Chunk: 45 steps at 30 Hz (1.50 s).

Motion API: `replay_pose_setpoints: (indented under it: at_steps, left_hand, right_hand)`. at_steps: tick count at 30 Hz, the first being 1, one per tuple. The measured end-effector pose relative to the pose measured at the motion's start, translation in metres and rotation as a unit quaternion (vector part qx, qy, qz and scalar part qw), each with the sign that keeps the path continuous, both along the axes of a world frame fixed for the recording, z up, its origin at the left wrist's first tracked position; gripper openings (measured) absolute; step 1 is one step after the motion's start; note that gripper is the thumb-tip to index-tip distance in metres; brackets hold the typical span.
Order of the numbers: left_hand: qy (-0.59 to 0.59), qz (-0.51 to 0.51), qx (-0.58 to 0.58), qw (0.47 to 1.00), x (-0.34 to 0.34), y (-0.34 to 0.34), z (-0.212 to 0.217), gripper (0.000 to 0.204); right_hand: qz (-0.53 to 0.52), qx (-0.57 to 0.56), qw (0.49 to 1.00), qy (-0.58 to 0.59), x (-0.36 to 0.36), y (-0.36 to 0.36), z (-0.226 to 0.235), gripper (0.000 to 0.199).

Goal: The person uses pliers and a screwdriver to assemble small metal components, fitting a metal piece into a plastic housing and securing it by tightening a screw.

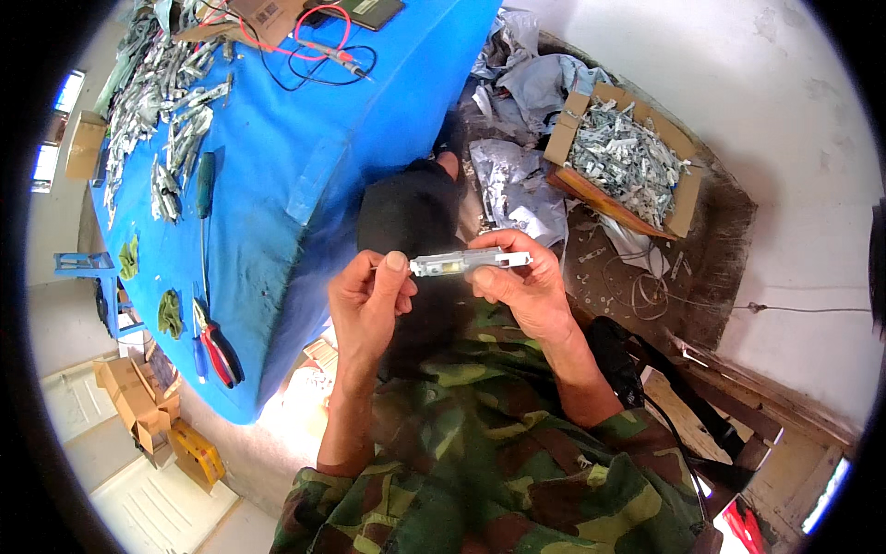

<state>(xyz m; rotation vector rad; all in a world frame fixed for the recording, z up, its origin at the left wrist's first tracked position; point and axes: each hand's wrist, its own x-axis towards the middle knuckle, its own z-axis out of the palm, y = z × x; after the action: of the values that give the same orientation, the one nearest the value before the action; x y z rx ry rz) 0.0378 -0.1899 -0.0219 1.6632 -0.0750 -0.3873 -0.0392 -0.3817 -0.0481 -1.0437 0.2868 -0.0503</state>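
- Grey-white, slim elongated housing [469, 264] is held up between both hands above the lap, roughly level, yellowish part showing in its middle.
- Right hand [521, 288]: thumb and fingers closed on the housing's right-hand part.
- Left hand [369, 294]: thumb and finger pinched together at the left end. Can't tell if they nip the housing itself or a small bit there.
- Step in hand, my read: close handwork on that left end, right hand acting as the holder.
- Next move would call for a steady right grip, light left fingertips, no bending.
- Green-handled screwdriver [205, 185] and red-and-black-handled pliers [220, 353] lie on the blue table cover [277, 138], out of hand.
- Loose metallic-looking strips [161, 111] heaped at its far left.
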Motion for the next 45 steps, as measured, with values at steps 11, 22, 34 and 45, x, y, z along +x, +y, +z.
replay_pose_setpoints:
  at_steps: [11, 22, 34, 45]
  left_hand:
    - [-0.003, 0.035, -0.002, 0.999, 0.000, 0.007, -0.001, 0.038]
    - [0.002, 0.100, -0.004, 0.995, 0.001, 0.046, 0.002, 0.034]
    - [-0.031, 0.190, -0.044, 0.980, 0.008, 0.102, -0.001, 0.031]
    - [0.045, 0.225, -0.114, 0.967, -0.039, 0.093, -0.016, 0.014]
  right_hand:
    - [0.012, 0.041, 0.999, 0.014, 0.007, 0.011, -0.005, 0.032]
    - [0.128, -0.022, 0.990, 0.048, 0.021, 0.031, 0.005, 0.031]
    - [0.221, 0.058, 0.974, 0.006, 0.051, 0.089, 0.007, 0.037]
    - [0.089, 0.216, 0.971, 0.055, 0.074, 0.125, -0.001, 0.032]
